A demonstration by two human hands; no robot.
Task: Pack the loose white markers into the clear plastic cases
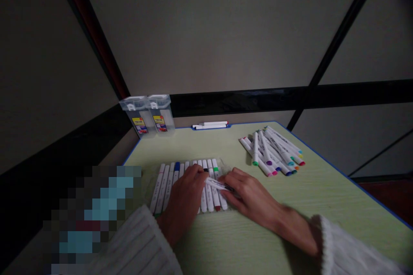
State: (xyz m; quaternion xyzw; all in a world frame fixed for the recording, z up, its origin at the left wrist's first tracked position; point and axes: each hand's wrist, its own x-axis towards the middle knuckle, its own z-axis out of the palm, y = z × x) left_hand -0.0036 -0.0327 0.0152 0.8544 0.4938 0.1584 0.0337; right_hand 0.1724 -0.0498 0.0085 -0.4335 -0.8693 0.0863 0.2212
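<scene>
Pale knitted sleeves (145, 240) nearest, at the lower edge; beneath, green tabletop (245, 240); row of markers (209, 202) in clear packaging (225, 164); loose marker pile (266, 149) farther right; left hand (187, 193) with curled fingers, hold impossible to tell; right hand (254, 191) with closed fingers around a white marker (217, 184), slanting over the row between both hands.

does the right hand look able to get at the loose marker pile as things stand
Probably yes: nothing visible stands between the right hand and the loose marker pile, though that hand seems to be holding a marker.
</scene>
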